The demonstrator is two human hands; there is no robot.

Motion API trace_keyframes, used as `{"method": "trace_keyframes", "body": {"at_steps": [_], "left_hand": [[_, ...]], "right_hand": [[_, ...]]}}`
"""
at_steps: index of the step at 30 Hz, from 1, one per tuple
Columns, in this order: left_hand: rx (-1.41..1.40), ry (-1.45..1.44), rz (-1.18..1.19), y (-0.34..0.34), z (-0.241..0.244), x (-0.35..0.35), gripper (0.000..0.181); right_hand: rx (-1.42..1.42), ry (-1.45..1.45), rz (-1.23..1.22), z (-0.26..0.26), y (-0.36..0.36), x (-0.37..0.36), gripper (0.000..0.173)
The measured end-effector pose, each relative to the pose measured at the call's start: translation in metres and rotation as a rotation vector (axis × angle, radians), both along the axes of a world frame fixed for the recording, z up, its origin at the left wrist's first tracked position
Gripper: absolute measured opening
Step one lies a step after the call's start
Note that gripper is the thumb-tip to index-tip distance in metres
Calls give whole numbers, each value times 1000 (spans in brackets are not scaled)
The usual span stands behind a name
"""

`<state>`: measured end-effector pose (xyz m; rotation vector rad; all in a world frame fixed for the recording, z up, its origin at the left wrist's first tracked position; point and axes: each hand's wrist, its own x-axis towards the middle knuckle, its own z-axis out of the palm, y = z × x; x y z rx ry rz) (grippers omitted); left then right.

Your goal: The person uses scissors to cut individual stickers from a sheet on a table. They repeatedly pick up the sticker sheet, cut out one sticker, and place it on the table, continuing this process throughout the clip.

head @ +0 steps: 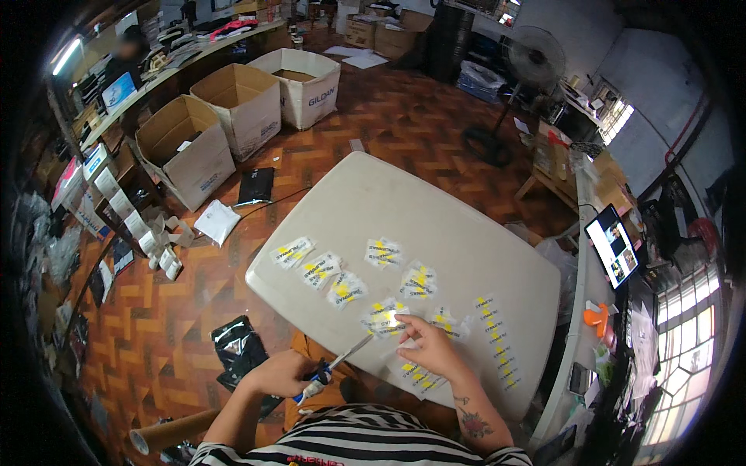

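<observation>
My left hand [285, 373] grips a pair of scissors [351, 353] with blue handles, blades pointing at the table's near edge. My right hand [431, 346] is over the table with fingers apart, the index fingertip at a small pile of clear printed film pieces [382, 319]. Whether that fingertip presses on the pile is hard to tell. Yellow and black print marks these pieces. More cut piles lie around, including one at the far left [293, 252], one in the middle [383, 252] and one just beyond my hand [419, 281]. Below my right wrist lies an uncut printed sheet [422, 380].
The pale folding table [373, 198] has another printed strip [495, 343] at its right. Several large cartons [186, 148] stand on the parquet floor beyond. A monitor [612, 244] and orange tape dispenser [595, 319] sit on the right-hand desk. A cardboard tube [175, 430] is at lower left.
</observation>
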<state>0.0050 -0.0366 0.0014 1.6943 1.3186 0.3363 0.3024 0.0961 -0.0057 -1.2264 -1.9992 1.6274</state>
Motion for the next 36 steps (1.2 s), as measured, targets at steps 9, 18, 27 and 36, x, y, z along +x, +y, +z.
{"method": "trace_keyframes", "body": {"at_steps": [9,18,27,36], "left_hand": [[74,3,44,13,-6,25,37],[-82,-646,569,25,-19,86,15],[32,-28,-303,32,13,44,54],[-4,76,-433,32,28,55,42]], "right_hand": [[-16,0,-39,10,-18,5,63],[-176,491,-137,26,-61,6,64],[93,395,-246,45,-51,54,35],[146,344,-177,44,-52,55,37]]}}
